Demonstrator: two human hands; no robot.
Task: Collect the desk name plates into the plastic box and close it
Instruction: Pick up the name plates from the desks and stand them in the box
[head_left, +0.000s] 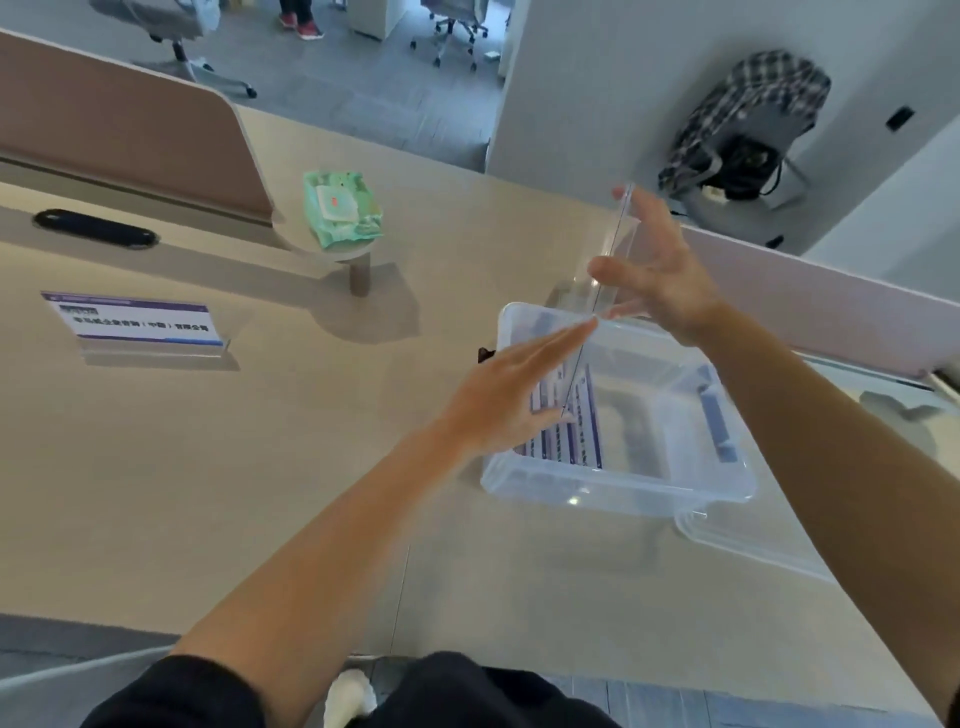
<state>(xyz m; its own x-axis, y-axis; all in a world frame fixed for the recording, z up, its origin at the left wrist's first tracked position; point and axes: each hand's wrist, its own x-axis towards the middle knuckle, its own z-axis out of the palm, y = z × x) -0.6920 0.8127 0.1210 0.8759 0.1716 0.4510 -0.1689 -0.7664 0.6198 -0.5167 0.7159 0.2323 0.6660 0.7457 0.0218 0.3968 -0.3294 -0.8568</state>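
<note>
Nearest the person, the clear lid (748, 545) is lying on the counter (260, 467), tucked partly under the near right corner of the open plastic box (618, 486), which is already holding printed name plates leaning against its left wall. Over the box, the left hand (498, 400) is reaching in with fingers (566, 335) stretched flat and gripping nothing, steadying the lower edge of a transparent acrylic plate (602, 275). The right hand (660, 275) is pinching that plate's upper part between thumb and spread fingers, holding it edge-on and tilted above the far rim. It is looking light, stiff, slick and easily scratched, so gripping by the edges seems wisest. Farther left, another name plate (137, 323) is standing on the counter, well apart, and beyond it a green wipes pack (343, 210).
</note>
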